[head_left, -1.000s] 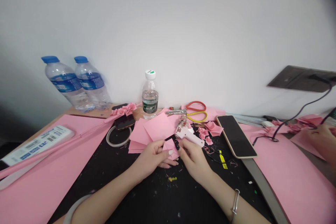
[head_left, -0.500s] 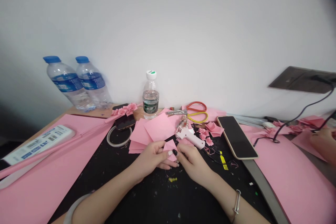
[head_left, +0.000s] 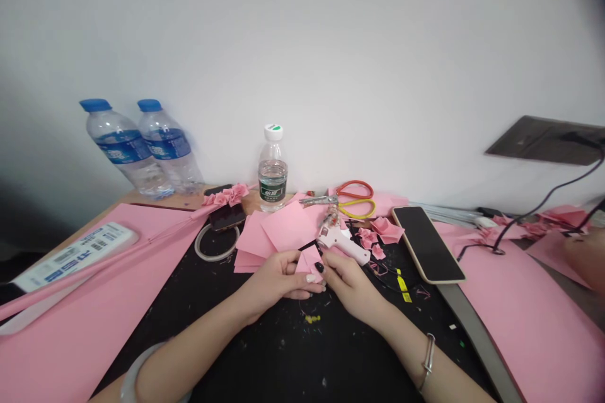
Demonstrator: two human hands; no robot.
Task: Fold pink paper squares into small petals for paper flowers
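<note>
Both my hands meet over a black mat (head_left: pixel 283 346) and pinch one small folded pink paper piece (head_left: pixel 308 259). My left hand (head_left: pixel 276 280) grips its left side, fingers curled under it. My right hand (head_left: pixel 347 282) holds its right edge between thumb and forefinger. A white glue gun (head_left: pixel 339 240) lies just behind my right hand. Loose pink paper squares (head_left: pixel 278 233) are stacked behind my left hand.
Two large water bottles (head_left: pixel 142 148) and a small bottle (head_left: pixel 272 170) stand by the wall. Scissors (head_left: pixel 350 201), small folded pink pieces (head_left: pixel 378 233), a phone (head_left: pixel 425 242), a tape ring (head_left: pixel 217 242) and pink sheets (head_left: pixel 515 315) surround the mat. Another person's hand (head_left: pixel 583 258) shows at right.
My hands have kept hold of the pink piece and shifted it only slightly. The other person's hand at right has drawn back toward the edge.
</note>
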